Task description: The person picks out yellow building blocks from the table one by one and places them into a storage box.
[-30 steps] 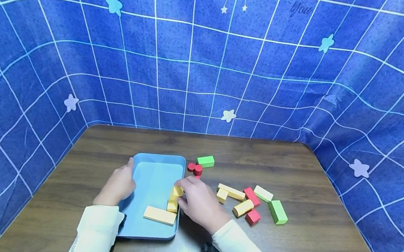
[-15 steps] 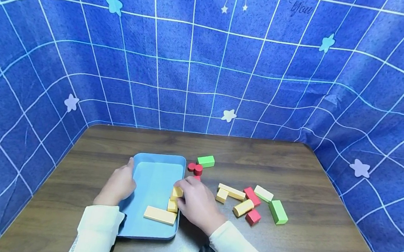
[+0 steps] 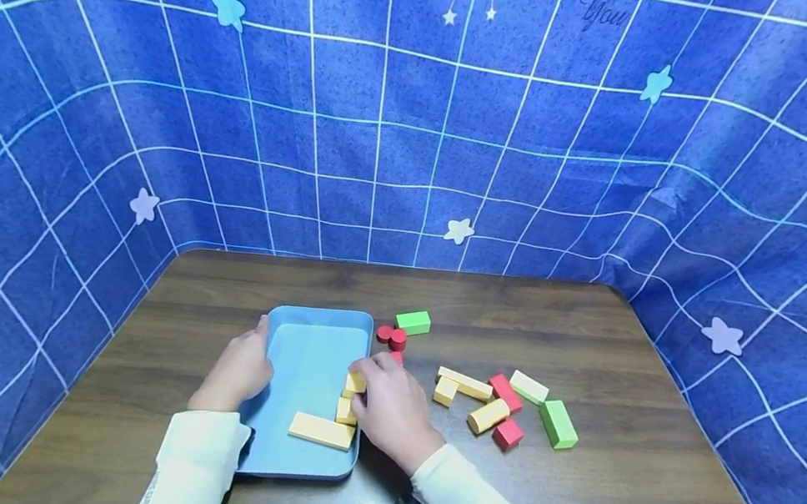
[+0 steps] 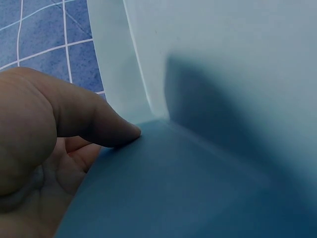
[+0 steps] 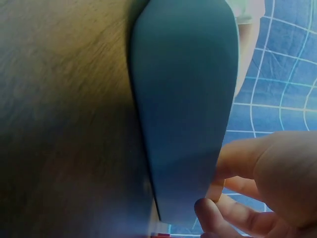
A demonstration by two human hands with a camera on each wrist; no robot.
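A blue tray (image 3: 303, 357) lies on the table. My left hand (image 3: 238, 366) grips its left wall; in the left wrist view the thumb (image 4: 116, 126) lies on the inner side of the wall (image 4: 148, 173). At the right wall, my right hand (image 3: 395, 407) pinches a small yellow block (image 3: 354, 383) inside the tray. Just nearer stands another small yellow block (image 3: 346, 411), and a long flat yellow block (image 3: 321, 431) lies nearer still. From the right wrist, the tray's outer wall (image 5: 183, 99) hides most of the held block (image 5: 216, 190).
Right of the tray lie a green block (image 3: 413, 322), red discs (image 3: 398, 339) and a partly hidden red piece. Further right are yellow blocks (image 3: 464, 384), a yellow cylinder (image 3: 487, 416), red blocks (image 3: 508, 435) and green ones (image 3: 559, 425). A blue patterned cloth (image 3: 415, 161) surrounds the wooden table (image 3: 608, 496).
My right wrist and sleeve have swung slightly left while the fingers stay on the small yellow block. The left hand and the tray look unchanged.
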